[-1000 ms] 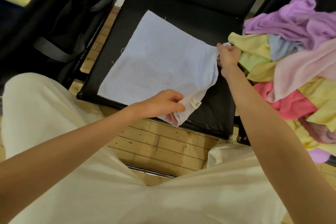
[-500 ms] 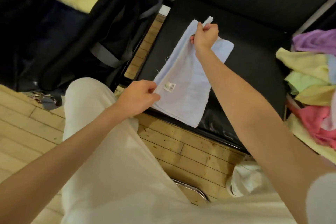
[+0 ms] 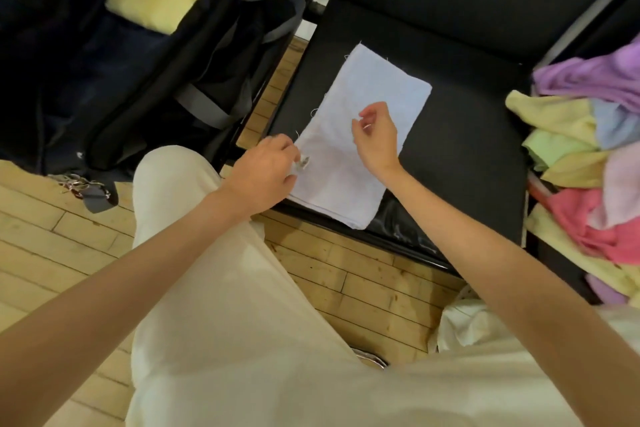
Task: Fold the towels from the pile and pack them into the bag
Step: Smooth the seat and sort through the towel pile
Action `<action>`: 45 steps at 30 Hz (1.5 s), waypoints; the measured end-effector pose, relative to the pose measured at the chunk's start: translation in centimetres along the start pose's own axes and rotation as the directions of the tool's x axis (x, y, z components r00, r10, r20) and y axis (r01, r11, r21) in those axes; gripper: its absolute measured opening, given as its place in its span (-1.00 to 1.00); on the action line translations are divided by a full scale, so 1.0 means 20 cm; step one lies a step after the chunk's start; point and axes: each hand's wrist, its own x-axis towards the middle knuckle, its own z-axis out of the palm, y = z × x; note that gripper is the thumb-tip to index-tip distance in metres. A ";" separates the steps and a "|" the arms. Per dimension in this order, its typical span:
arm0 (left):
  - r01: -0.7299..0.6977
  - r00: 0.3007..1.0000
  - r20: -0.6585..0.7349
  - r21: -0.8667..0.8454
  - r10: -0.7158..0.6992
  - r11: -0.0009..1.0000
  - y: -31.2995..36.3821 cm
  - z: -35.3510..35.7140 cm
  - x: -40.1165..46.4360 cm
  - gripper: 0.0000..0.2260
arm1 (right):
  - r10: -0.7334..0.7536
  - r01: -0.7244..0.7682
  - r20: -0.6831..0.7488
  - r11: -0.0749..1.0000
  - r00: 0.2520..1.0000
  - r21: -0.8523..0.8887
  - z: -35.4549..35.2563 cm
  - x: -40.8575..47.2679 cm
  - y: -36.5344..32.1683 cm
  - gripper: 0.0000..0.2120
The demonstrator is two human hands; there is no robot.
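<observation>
Pinching the small label at the near left edge of the pale blue towel (image 3: 363, 139), the left hand (image 3: 263, 173) holds on, while the right hand (image 3: 375, 135) hovers over the towel's middle with fingers loosely curled, holding nothing (whether it touches the cloth is unclear). At upper left the dark bag (image 3: 121, 55) gapes, a yellow towel (image 3: 152, 0) inside. On the black seat (image 3: 467, 156) at centre, the folded towel's long axis runs from lower left to upper right; both hands sit near its lower half. At right, the pile (image 3: 588, 163) is cut off by the frame.
</observation>
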 end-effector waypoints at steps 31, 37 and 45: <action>0.132 0.988 0.145 -0.564 -0.060 0.815 0.43 0.04 0.02 -0.97 | 0.102 -0.101 0.163 0.995 0.981 -0.016 -0.68 -0.63 0.31 -0.72; 0.276 0.938 0.052 -0.713 -0.344 0.645 0.46 0.10 0.26 -0.78 | 0.157 -0.161 -0.095 0.986 0.983 -0.033 -0.62 -0.47 0.31 -0.70; 0.387 0.866 -0.005 -0.629 -0.501 0.674 0.40 0.24 0.47 -0.73 | 0.230 -0.268 -0.154 0.914 0.961 -0.304 -0.47 -0.23 0.36 -0.69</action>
